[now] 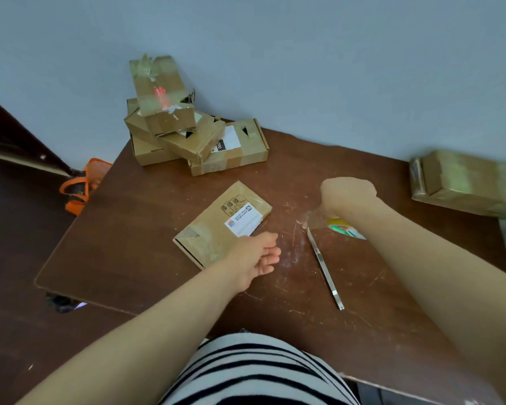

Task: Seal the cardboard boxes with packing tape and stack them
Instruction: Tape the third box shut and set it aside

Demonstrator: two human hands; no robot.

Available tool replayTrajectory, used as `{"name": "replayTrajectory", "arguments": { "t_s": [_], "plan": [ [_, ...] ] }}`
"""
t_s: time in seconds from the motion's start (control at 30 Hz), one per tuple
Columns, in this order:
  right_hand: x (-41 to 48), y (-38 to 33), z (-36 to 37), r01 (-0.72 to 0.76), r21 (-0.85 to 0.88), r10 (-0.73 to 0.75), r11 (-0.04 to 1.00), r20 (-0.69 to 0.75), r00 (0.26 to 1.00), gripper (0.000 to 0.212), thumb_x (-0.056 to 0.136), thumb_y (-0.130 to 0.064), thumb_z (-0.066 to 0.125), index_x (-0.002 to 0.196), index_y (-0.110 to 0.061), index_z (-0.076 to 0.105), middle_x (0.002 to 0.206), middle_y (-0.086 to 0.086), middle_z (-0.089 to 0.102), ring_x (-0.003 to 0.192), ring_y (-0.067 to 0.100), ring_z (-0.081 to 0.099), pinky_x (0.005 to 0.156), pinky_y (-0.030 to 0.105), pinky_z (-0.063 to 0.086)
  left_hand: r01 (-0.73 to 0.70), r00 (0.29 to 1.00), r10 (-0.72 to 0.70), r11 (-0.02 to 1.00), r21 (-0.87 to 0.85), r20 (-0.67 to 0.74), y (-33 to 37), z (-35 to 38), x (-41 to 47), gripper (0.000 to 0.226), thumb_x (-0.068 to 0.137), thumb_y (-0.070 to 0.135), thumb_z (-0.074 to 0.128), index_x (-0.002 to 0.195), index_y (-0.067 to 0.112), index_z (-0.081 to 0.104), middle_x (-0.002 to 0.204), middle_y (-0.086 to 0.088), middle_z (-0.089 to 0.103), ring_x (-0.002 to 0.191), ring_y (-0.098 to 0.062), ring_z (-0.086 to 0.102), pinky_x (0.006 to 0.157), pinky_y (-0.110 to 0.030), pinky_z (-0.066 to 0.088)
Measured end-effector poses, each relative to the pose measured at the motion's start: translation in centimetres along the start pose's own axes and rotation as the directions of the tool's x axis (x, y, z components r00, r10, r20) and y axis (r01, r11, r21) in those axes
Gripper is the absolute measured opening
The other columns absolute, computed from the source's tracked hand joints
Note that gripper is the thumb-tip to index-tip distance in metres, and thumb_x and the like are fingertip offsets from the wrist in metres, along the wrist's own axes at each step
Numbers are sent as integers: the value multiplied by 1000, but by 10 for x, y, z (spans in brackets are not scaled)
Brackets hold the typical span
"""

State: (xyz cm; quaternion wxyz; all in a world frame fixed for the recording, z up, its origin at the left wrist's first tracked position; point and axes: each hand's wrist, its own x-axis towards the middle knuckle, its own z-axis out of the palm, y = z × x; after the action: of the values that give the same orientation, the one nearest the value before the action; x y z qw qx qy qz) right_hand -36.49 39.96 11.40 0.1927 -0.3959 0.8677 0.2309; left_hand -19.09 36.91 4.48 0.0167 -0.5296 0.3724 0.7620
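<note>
Left hand (pixel 254 255), fingers loose, rests at the box's (pixel 216 226) near-right edge; right hand (pixel 348 194) grips the tape (pixel 343 227) just right of it. Box lies diagonally, near-left to far-right.

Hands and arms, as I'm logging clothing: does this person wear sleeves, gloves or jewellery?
Both arms are bare as far as they show: no sleeves, gloves or watch on the left hand or right hand. Rings cannot be told. The top is black-and-white striped.
</note>
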Motion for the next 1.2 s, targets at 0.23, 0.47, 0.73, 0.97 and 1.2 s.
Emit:
{"name": "replayTrajectory", "arguments": {
  "t_s": [0.23,0.47,0.73,0.97,1.2],
  "plan": [
    [-29,4,-12,100,365,-84,926,-59,995,18,79,-31,60,84,-21,74,92,-2,70,87,21,63,75,32,52,250,952,-143,874,-416,270,8,18,9,66,76,42,76,114,-6,53,113,-17,63,99,-22,64,64,-24,54],
    [-50,6,18,71,554,-103,830,26,994,11,83,-39,64,81,-34,74,88,-11,68,88,13,61,81,33,54,51,998,-28,889,-455,58,8,-4,21,6,89,21,67,85,16,65,62,5,63,59,-4,55,55,-14,39],
    [-77,32,101,-119,953,-288,280,202,936,66,72,-25,75,134,-21,52,120,3,66,104,22,66,93,38,52,27,999,-33,947,-321,-12,-9,-11,18,7,87,9,65,82,11,62,57,2,61,48,-4,55,46,-13,41],
    [-105,41,162,-162,960,-261,-226,101,960,57,59,-45,83,108,-22,65,97,11,67,82,27,62,72,37,50,-17,990,0,993,-116,-144,-33,-7,27,11,87,12,67,76,9,67,56,2,62,45,-4,49,41,-15,34],
    [-116,66,179,-79,988,-226,-130,48,973,65,59,-50,82,107,-15,55,85,15,68,71,25,62,62,28,49,-8,971,-16,995,-102,-237,-45,2,37,14,88,10,66,77,2,68,62,-4,62,49,-10,44,37,-17,32]
  ]
}}
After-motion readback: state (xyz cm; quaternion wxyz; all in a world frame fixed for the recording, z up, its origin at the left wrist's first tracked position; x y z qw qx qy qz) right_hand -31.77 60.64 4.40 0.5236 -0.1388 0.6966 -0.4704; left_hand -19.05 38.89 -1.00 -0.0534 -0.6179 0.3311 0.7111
